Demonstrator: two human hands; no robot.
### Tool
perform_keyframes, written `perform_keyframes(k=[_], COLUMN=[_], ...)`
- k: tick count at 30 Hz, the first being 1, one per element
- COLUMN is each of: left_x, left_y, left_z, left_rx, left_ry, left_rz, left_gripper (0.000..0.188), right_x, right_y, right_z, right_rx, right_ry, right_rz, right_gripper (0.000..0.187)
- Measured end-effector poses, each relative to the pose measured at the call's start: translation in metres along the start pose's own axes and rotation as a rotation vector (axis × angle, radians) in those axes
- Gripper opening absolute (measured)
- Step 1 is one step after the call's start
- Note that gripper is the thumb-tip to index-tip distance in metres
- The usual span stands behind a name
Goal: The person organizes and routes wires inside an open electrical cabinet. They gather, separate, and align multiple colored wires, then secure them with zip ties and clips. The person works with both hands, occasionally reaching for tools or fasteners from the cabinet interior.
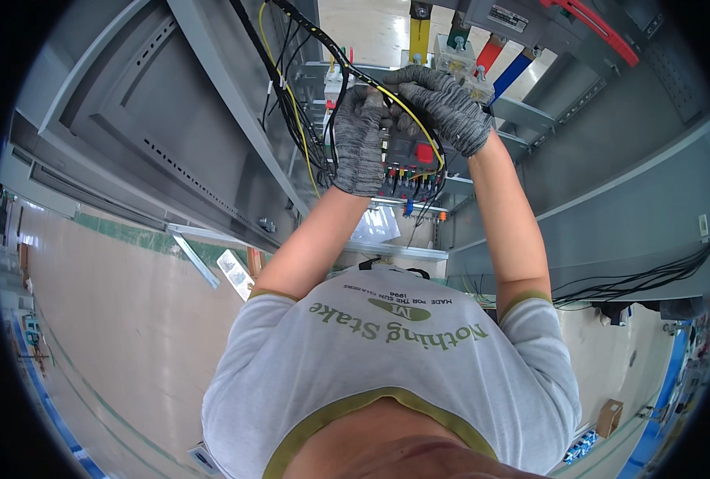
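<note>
Both hands wear grey knitted gloves and meet inside an open metal cabinet. My right hand (444, 105) is closed around a bundle of black wires (316, 33), which has a yellow wire running along it. The bundle comes down from the upper left, passes between the hands and loops down on the right. My left hand (359, 148) is closed beside it, fingertips curled next to my right fingers; what they pinch is hidden. Below the hands lies a dark device with a red button (425, 152) and a row of coloured terminals (409, 177).
On the left stands a grey cabinet door panel (151, 120). Yellow, green, red and blue busbars, the yellow busbar (419, 36) leftmost, hang at the top near a red handle (598, 32). Loose black wires (642, 275) droop at the right. A clear plastic bag (376, 226) lies below.
</note>
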State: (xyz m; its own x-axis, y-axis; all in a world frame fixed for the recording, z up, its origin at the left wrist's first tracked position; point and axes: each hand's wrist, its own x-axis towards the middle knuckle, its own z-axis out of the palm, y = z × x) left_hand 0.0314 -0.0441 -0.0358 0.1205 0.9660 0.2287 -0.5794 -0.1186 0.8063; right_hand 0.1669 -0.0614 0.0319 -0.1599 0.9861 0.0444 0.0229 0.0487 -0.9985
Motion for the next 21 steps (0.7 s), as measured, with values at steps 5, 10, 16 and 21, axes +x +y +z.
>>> perform_keyframes(k=[5,10,16,21], left_x=[-0.014,-0.020,-0.012,-0.005], left_y=[0.005,0.020,0.022,0.028], left_z=[0.001,0.004,-0.006,0.004], left_rx=[0.034,0.101,0.007,0.089], left_ry=[0.042,0.026,-0.033,0.040], left_rz=[0.006,0.066,-0.072,-0.074], left_gripper=[0.019,0.023,0.024,0.025], right_x=[0.005,0.015,0.005,-0.025], right_y=[-0.004,0.000,-0.020,-0.035], right_z=[-0.001,-0.002,0.001,0.021], right_rx=[-0.208,-0.525,-1.247,-1.084], right_ry=[-0.152,-0.079,0.189,-0.088], right_rz=[-0.048,-0.123,-0.501,-0.471], right_gripper=[0.028,0.025,0.018,0.023])
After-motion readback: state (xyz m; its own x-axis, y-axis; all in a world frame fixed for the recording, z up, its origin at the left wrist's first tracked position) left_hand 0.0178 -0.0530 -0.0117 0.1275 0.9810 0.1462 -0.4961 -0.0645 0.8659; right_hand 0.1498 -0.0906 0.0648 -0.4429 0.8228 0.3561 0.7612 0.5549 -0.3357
